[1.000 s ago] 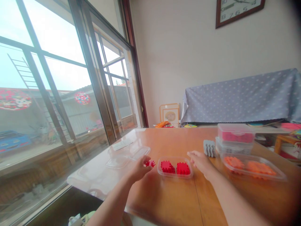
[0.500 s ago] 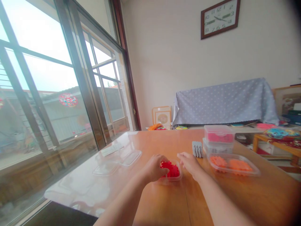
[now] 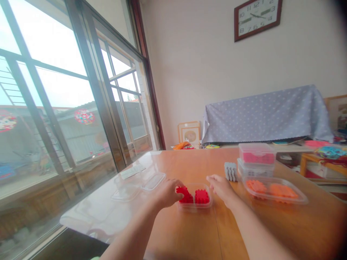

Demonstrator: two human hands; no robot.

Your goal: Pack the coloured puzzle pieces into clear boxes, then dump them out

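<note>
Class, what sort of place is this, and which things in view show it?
Probably a room in a home: a wall clock, a spotted cloth draped along the wall, and a wooden table.

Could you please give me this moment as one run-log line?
left hand: at left red pieces in clear tray, grip unclear | right hand: near tray's right rim, contact unclear | nearby: gray stack, orange pieces

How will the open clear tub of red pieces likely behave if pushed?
The tub probably slides rather than tips: it's low and wide on a glossy table. It may flex when squeezed, looking thin-walled. The red pieces could spill if it tilts, being uncovered.
</note>
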